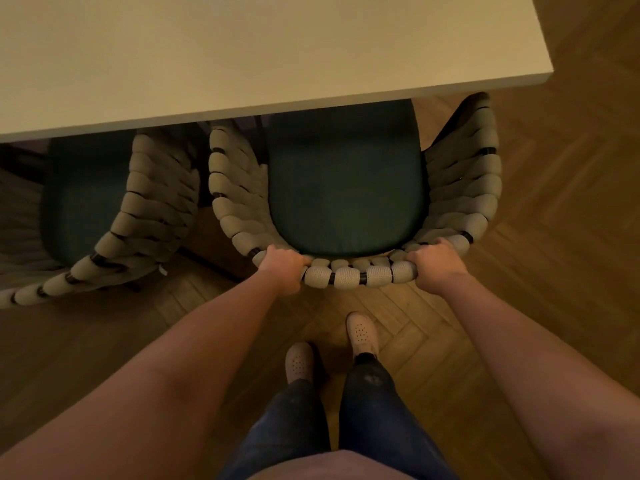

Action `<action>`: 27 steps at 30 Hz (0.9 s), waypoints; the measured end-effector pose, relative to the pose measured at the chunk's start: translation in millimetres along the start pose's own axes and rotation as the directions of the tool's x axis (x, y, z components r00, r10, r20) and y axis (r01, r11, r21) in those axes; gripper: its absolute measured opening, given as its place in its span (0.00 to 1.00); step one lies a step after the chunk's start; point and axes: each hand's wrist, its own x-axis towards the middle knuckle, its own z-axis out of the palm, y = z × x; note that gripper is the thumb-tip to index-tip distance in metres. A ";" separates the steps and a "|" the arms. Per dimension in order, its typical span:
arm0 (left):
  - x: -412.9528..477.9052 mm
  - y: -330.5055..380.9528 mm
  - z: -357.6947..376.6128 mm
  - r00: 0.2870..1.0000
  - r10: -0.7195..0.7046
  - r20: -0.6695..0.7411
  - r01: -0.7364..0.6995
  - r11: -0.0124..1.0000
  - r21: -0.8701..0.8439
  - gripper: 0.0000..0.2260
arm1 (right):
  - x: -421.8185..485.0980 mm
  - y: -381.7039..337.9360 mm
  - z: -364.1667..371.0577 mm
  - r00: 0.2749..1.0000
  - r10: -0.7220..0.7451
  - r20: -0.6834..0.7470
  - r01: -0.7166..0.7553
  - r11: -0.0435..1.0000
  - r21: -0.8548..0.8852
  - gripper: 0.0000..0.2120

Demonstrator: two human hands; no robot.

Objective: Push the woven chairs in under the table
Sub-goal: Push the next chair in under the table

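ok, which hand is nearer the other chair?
Left. The left hand grips the held chair's rim on the side by the other chair; right hand grips the far side.

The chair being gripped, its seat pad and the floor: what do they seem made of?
The woven chair looks like thick beige knitted cord, matte, looped over a dark frame, perhaps metal. Its seat cushion appears to be dark green fabric, matte, finely textured. The floor looks like wood parquet: herringbone blocks with a slight sheen.
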 end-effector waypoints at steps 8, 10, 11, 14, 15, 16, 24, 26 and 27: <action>24.1 15.2 -23.5 0.999 -0.014 -0.030 0.013 0.999 -0.034 0.22 | 18.2 40.0 -12.6 1.000 -0.007 -0.025 0.007 1.000 0.017 0.12; 27.8 18.1 -26.0 1.000 -0.006 -0.030 0.004 0.999 -0.050 0.22 | 20.6 47.3 -13.2 0.999 -0.013 -0.030 0.014 1.000 0.012 0.12; 28.6 19.0 -26.1 1.000 -0.001 -0.030 -0.001 0.999 -0.054 0.22 | 20.7 48.8 -14.0 0.999 -0.017 -0.032 0.017 1.000 -0.003 0.12; 30.4 18.0 -28.0 1.000 0.002 -0.019 -0.003 0.999 -0.051 0.22 | 21.5 49.8 -16.8 0.999 -0.035 -0.020 0.034 0.999 -0.030 0.12; 30.6 17.4 -28.5 1.000 0.004 -0.015 -0.004 0.999 -0.050 0.23 | 21.8 49.4 -17.9 0.999 -0.040 -0.020 0.039 0.999 -0.036 0.12; 31.0 17.0 -29.4 1.000 0.003 -0.012 -0.004 0.999 -0.053 0.23 | 22.6 49.5 -18.8 0.999 -0.043 -0.020 0.042 0.998 -0.042 0.12; 25.4 10.6 -18.2 1.000 -0.022 -0.003 0.022 0.995 -0.102 0.22 | 22.0 29.3 -6.0 1.000 -0.013 -0.025 0.012 0.999 -0.042 0.11; 23.2 10.1 -15.3 1.000 -0.023 -0.007 0.022 0.998 -0.062 0.22 | 21.9 24.3 -2.6 1.000 0.000 -0.026 -0.001 0.999 -0.039 0.12; 22.6 10.5 -15.4 1.000 -0.024 -0.002 0.024 0.999 -0.045 0.22 | 22.3 24.1 -1.9 1.000 0.004 -0.028 -0.005 0.999 -0.039 0.12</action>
